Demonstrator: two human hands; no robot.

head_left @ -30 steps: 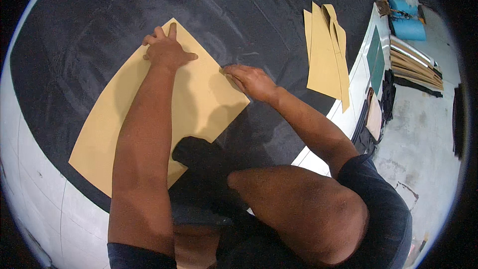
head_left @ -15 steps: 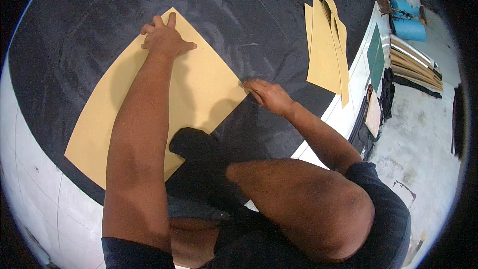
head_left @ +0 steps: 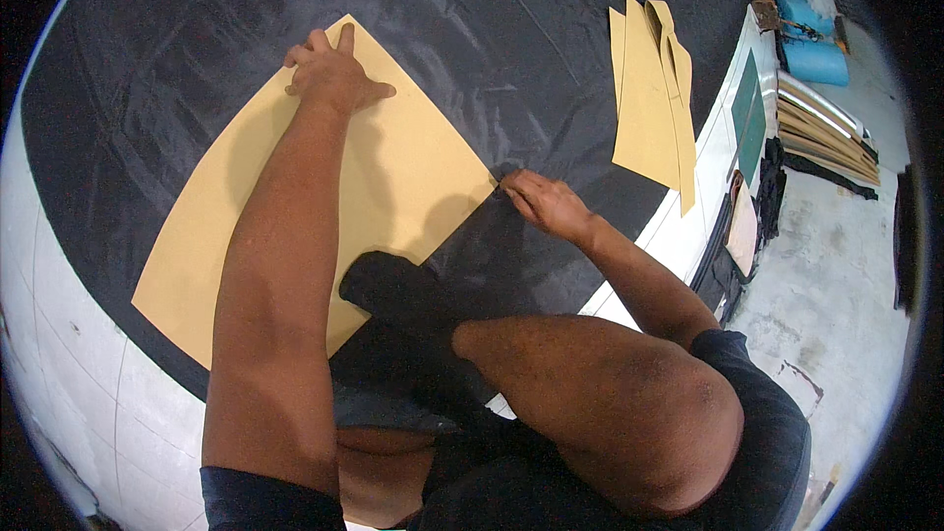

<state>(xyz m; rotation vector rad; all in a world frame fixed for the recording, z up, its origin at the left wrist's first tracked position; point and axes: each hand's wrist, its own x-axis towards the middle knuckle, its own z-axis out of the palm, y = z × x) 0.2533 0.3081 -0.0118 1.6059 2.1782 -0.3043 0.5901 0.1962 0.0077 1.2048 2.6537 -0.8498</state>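
A large tan card pattern piece (head_left: 413, 152) with a curved left edge lies flat on dark, shiny cloth (head_left: 531, 108). Near its far tip my left hand (head_left: 329, 74) is spread open, pressing down on the card. At the card's right corner my right hand (head_left: 547, 205) is closed in a pinch, just beside the edge. Whatever sits between those fingertips is too small and dark to make out. My black-socked foot (head_left: 388, 280) rests on the card's near right edge, with my bent knee below it.
Several narrow tan pattern pieces (head_left: 649, 103) lie on the cloth at the right. White table surface (head_left: 59, 334) shows around the cloth. Beyond the right edge are a green panel (head_left: 749, 108), blue rolls (head_left: 814, 61) and a stack of tan sheets (head_left: 826, 133) above a pale floor.
My right hand has slid slightly right and nearer to me, off the card's edge to just past its corner. My left hand stays planted; the whole view has shifted a little.
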